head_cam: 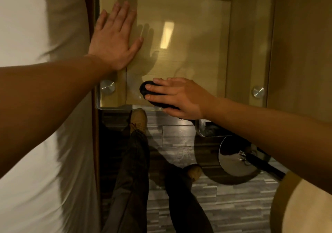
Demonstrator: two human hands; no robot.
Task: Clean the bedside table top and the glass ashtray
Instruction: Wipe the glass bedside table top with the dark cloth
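The bedside table has a clear glass top [197, 40] held by round metal studs over a pale wooden frame. My left hand [115, 38] lies flat on the glass near its left edge, fingers spread, holding nothing. My right hand [176, 96] presses a dark cloth [145, 88] onto the glass at the front edge, fingers laid over it. A glass ashtray [208, 130], partly hidden under my right forearm, sits low at the right, below the table's front edge; what it rests on is hidden.
A bed with white sheets [36, 35] runs along the left. Below the table edge are my legs and tan shoes [138, 121] on a grey plank floor. A round chrome base with a black pole [237, 159] stands at the right, beside a pale round seat [305, 207].
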